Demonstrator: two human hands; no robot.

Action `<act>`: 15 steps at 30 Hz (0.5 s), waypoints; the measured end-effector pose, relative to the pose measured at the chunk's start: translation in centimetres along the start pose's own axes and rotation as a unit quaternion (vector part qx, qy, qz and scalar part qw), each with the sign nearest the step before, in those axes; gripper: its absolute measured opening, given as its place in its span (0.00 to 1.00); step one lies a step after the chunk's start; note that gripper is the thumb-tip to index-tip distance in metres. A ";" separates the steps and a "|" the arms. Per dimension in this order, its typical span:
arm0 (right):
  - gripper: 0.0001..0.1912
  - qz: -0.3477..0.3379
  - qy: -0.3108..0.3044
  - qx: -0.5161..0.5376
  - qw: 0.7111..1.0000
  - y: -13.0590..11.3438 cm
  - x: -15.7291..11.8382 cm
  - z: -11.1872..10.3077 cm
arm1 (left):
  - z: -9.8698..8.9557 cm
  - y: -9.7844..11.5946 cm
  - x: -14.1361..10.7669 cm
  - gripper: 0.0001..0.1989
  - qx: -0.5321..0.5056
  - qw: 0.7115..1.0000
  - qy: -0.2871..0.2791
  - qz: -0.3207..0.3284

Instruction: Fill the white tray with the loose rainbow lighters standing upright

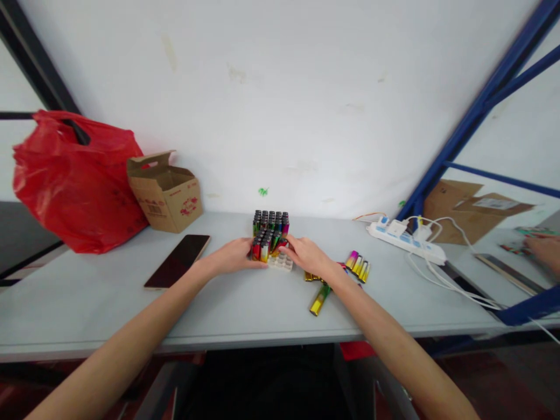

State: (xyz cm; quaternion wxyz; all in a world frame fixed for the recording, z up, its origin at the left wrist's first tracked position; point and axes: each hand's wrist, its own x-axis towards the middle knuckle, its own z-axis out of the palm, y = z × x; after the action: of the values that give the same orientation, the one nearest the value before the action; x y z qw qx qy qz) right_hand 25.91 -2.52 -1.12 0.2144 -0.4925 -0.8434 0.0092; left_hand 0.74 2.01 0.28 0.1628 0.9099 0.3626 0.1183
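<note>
Rows of shiny, multicoloured lighters (265, 237) stand upright in a white tray with round holes (280, 262), in the middle of the table. Bare holes show at the tray's front right corner. My left hand (238, 254) is closed round the left side of the front rows, its thumb along the tray's front edge. At the right side, the fingers of my right hand (306, 254) are closed on a lighter (283, 244) over the tray; my fingers partly hide it. Behind stands another block of upright lighters (271, 219). Loose lighters (357, 267) lie beside my right forearm, which covers some.
A dark phone (178, 261) lies left of the tray. Behind it stand an open cardboard box (168, 198) and a red plastic bag (79, 181). At right are a white power strip (406, 242) with cables and a blue frame (464, 122). Another person's hand (545, 248) shows beyond the frame.
</note>
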 end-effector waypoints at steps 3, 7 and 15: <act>0.14 -0.001 0.006 -0.023 1.000 -1.0 0.3 0.5 | 0.0 0.0 0.1 0.27 0.003 1.000 -0.005 0.001; 0.18 -0.044 -0.033 0.031 0.998 -0.9 0.2 -0.1 | -0.2 0.2 0.0 0.28 0.005 1.000 -0.010 -0.004; 0.21 0.061 0.066 0.050 0.995 5.7 -4.2 -6.0 | 0.4 0.2 -0.2 0.30 0.027 0.999 0.006 -0.040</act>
State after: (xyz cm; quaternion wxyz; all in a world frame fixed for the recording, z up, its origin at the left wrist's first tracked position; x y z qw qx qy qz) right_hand 34.67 -4.29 1.54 0.2930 -0.5316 -0.7941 0.0320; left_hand 0.88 1.69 0.00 0.1405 0.8980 0.4029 0.1069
